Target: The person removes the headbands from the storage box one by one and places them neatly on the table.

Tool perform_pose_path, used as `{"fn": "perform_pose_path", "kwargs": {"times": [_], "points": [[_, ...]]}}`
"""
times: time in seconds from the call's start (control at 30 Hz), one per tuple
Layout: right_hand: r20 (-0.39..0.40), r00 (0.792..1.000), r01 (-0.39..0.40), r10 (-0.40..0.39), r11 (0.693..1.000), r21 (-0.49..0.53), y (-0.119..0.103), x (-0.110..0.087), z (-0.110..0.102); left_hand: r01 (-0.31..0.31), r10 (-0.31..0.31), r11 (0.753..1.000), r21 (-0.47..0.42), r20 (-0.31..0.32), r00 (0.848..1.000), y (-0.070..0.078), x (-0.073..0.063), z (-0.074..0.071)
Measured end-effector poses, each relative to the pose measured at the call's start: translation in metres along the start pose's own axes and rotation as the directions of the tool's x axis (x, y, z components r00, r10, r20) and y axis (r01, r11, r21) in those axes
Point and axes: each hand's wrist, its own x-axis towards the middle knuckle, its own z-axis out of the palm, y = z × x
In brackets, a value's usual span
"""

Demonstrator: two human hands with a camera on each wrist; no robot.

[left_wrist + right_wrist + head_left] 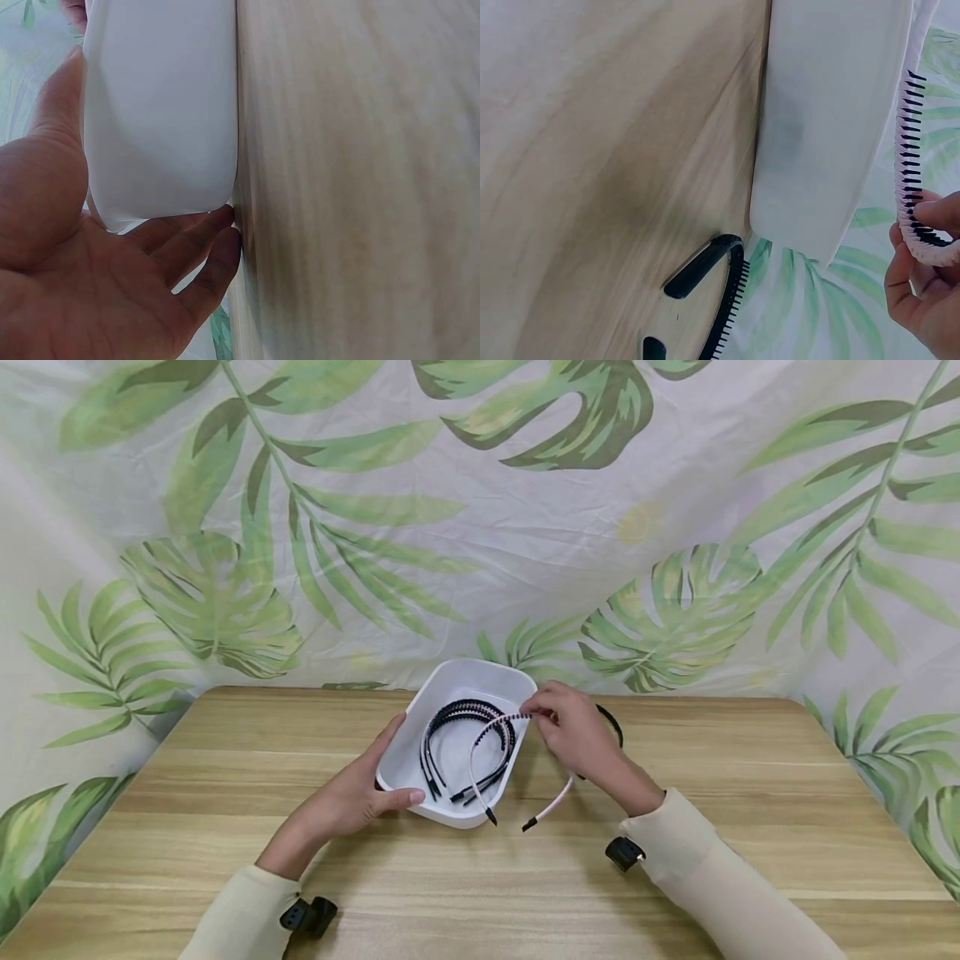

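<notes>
Over the tub's (453,750) right edge, a headband (904,161) could snag if the right hand's (572,731) pinch slips; the left hand (348,797) grips the tub.

Soft, diffuse light falls across my head view, leaving the leaf-print cloth (525,527) pale and a faint shadow on the wood-grain table (465,893) beneath my right hand (573,727). In the left wrist view, my left hand (90,277) looks dim at lower left, the white tub (165,97) shades to grey, and the grain at right smears. The right wrist view blurs at upper left; the teeth of my pink headband (901,150), at right, look crisper.
</notes>
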Motion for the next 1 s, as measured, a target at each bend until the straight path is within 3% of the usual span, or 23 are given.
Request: {"fn": "perform_pose_path", "kwargs": {"times": [0.33,1.0], "points": [[-0.01,1.0,0.004,-0.004,1.0,0.001,0.005,-0.013,-0.011,0.003,-0.003,1.0,0.009,-0.007,1.0,-0.001,0.0,0.0],[0.048,0.999,-0.013,0.011,0.999,0.048,0.025,-0.05,-0.029,0.009,-0.009,1.0,0.011,-0.01,1.0,-0.002,0.0,0.001]]}}
